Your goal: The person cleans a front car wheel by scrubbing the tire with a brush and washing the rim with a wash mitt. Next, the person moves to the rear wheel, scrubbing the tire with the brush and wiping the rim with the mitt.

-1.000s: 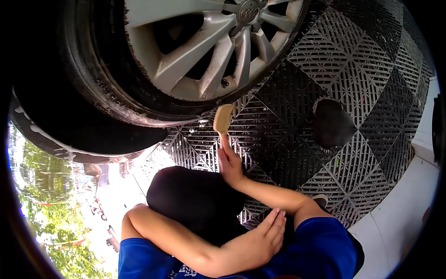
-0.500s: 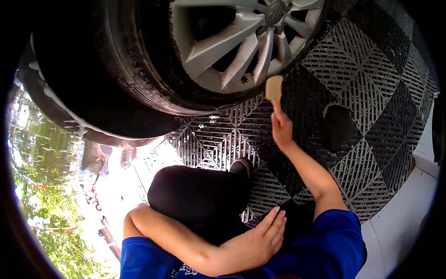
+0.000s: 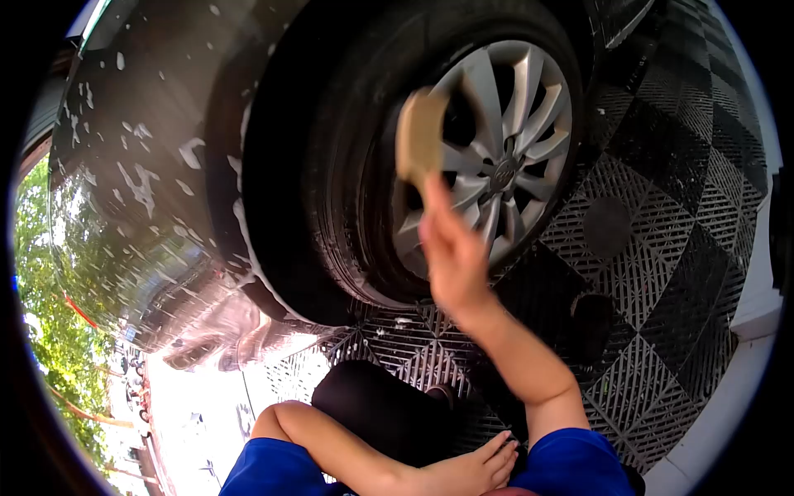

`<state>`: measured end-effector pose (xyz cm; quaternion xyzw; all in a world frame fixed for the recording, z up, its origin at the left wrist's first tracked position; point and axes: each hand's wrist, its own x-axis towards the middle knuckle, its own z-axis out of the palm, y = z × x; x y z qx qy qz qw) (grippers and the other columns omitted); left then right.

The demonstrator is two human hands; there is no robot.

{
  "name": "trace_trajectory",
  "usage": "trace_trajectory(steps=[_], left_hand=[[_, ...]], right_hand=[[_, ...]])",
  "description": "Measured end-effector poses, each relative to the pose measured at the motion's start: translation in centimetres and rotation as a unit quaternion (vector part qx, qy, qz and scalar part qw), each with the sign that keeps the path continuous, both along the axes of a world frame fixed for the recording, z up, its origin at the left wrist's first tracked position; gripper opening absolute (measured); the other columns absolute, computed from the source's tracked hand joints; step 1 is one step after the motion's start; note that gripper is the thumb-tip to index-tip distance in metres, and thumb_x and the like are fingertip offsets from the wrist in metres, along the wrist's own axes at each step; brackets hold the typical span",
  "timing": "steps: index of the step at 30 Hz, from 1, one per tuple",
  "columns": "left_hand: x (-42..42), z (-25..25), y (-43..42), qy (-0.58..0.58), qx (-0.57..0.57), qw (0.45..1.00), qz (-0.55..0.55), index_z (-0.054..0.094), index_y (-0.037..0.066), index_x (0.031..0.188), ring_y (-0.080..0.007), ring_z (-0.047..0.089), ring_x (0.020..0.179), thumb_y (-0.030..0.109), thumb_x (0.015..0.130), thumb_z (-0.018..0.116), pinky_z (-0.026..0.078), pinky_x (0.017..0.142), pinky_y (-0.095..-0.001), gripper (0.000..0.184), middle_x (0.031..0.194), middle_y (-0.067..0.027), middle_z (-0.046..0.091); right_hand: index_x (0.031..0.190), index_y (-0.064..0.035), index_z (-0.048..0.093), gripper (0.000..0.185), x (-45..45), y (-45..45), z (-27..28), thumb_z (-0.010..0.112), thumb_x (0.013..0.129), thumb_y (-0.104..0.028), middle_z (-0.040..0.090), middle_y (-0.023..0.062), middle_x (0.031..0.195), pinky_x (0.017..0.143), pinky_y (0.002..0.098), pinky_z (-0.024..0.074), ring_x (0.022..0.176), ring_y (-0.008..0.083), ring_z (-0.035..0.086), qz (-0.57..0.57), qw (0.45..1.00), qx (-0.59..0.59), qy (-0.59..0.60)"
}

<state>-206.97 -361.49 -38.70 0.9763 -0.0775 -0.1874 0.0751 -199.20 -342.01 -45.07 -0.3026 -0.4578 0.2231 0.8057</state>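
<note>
My right hand (image 3: 456, 256) is closed around the handle of a pale wooden brush (image 3: 422, 136), slightly smeared by motion. The brush's broad head is raised in front of the left side of a silver multi-spoke wheel rim (image 3: 525, 99); whether it touches the rim or tyre I cannot tell. Around the rim runs a dark, wet-looking tyre (image 3: 347, 207). Low in the view, my left hand (image 3: 471, 473) lies across my lap with its fingers stretched out, holding nothing.
A dark car body (image 3: 165, 165) spotted with white foam rises at the left. Black and grey slatted floor tiles (image 3: 662, 240) spread to the right, with a pale edge (image 3: 728, 388) beyond. My bent knee (image 3: 372, 405) is below the tyre.
My right hand has raised the brush from below the rim to its left side. The view has tilted up, showing more of the wheel and car body. My left hand stays on my lap.
</note>
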Motion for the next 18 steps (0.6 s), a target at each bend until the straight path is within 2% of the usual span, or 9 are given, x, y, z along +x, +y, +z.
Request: trace_trajectory(steps=[3, 4, 5, 6, 9, 11, 13, 15, 18], left_hand=[[0.4, -0.1, 0.1, -0.004, -0.025, 1.000, 0.010, 0.058, -0.011, 0.112, -0.0447, 0.046, 0.122, 0.023, 0.087, 0.041, 0.028, 0.106, -0.0601, 0.045, 0.124, -0.0318, 0.053], [0.4, -0.3, 0.1, -0.002, -0.025, 1.000, 0.009, 0.058, -0.011, 0.112, -0.0447, 0.046, 0.122, 0.023, 0.087, 0.041, 0.028, 0.106, -0.0601, 0.045, 0.124, -0.0318, 0.053], [0.4, -0.6, 0.2, -0.017, -0.033, 0.999, 0.021, 0.059, -0.010, 0.110, -0.0451, 0.046, 0.121, 0.023, 0.087, 0.042, 0.028, 0.106, -0.0598, 0.044, 0.123, -0.0317, 0.053], [0.4, -0.7, 0.1, -0.033, -0.043, 0.998, 0.033, 0.059, -0.009, 0.109, -0.0455, 0.047, 0.120, 0.024, 0.086, 0.042, 0.029, 0.105, -0.0596, 0.043, 0.123, -0.0316, 0.053], [0.3, -0.2, 0.0, -0.022, -0.022, 0.999, 0.011, 0.061, -0.007, 0.107, -0.0448, 0.047, 0.120, 0.024, 0.086, 0.042, 0.029, 0.105, -0.0594, 0.042, 0.123, -0.0304, 0.054], [-0.6, -1.8, -0.7, -0.029, -0.021, 0.999, 0.015, 0.059, -0.006, 0.112, -0.0428, 0.048, 0.120, 0.024, 0.086, 0.043, 0.030, 0.105, -0.0593, 0.043, 0.123, -0.0272, 0.055], [-0.5, -2.2, -1.3, -0.008, -0.038, 0.999, 0.011, 0.058, -0.006, 0.117, -0.0407, 0.049, 0.121, 0.024, 0.087, 0.043, 0.030, 0.106, -0.0600, 0.044, 0.122, -0.0239, 0.057], [0.1, -1.6, -1.5, 0.009, 0.004, 1.000, 0.009, 0.058, -0.005, 0.117, -0.0404, 0.049, 0.120, 0.024, 0.088, 0.043, 0.029, 0.106, -0.0610, 0.043, 0.123, -0.0234, 0.057], [0.7, -1.6, -1.7, 0.028, 0.006, 1.000, 0.006, 0.056, -0.007, 0.120, -0.0407, 0.048, 0.121, 0.023, 0.089, 0.042, 0.029, 0.108, -0.0571, 0.045, 0.126, -0.0240, 0.054]], right_hand=[[0.131, -0.0119, 0.055, 0.035, 9.0, 5.0, 5.5, 0.051, 0.096, -0.015, 0.045, -0.0052, 0.065, 0.036, 0.0149, 0.0282, 0.046, 0.0002, 0.037, 0.033, 0.977, -0.128, 0.170], [0.131, -0.0163, 0.055, 0.036, 12.4, 6.8, 5.7, 0.051, 0.095, -0.019, 0.042, -0.0055, 0.060, 0.033, 0.0174, 0.0253, 0.041, 0.0022, 0.033, 0.017, 0.955, -0.181, 0.236], [0.133, -0.0176, 0.053, 0.037, 16.0, 8.9, 3.8, 0.050, 0.095, -0.017, 0.042, -0.0039, 0.061, 0.034, 0.0181, 0.0233, 0.041, 0.0034, 0.030, 0.045, 0.942, -0.149, 0.298], [0.135, -0.0190, 0.051, 0.039, 19.1, 10.5, 2.2, 0.049, 0.096, -0.017, 0.041, -0.0026, 0.062, 0.035, 0.0195, 0.0217, 0.041, 0.0045, 0.028, 0.033, 0.920, -0.189, 0.341], [0.133, -0.0175, 0.053, 0.037, 23.5, 10.6, 0.2, 0.050, 0.096, -0.019, 0.038, -0.0038, 0.059, 0.037, 0.0216, 0.0217, 0.040, 0.0053, 0.025, 0.039, 0.903, -0.250, 0.348], [0.128, -0.0213, 0.059, 0.035, 23.0, 9.8, 1.5, 0.054, 0.093, -0.018, 0.037, -0.0038, 0.052, 0.037, 0.0252, 0.0259, 0.040, 0.0068, 0.032, -0.026, 0.957, -0.233, 0.171], [0.122, -0.0140, 0.063, 0.029, 17.7, 8.2, 4.4, 0.054, 0.095, -0.018, 0.045, -0.0043, 0.053, 0.038, 0.0233, 0.0275, 0.043, 0.0068, 0.040, -0.174, 0.978, -0.100, -0.061], [0.119, -0.0041, 0.061, 0.029, 11.0, 3.1, 7.8, 0.055, 0.094, -0.017, 0.048, 0.0257, 0.063, 0.048, 0.0339, 0.0389, 0.047, 0.0201, 0.043, -0.233, 0.953, -0.015, -0.193], [0.128, -0.0243, 0.059, 0.040, 5.3, 2.0, 1.3, 0.055, 0.089, -0.017, 0.060, 0.0099, 0.063, 0.040, 0.0274, 0.0440, 0.044, 0.0155, 0.055, -0.164, 0.919, 0.114, -0.341]])
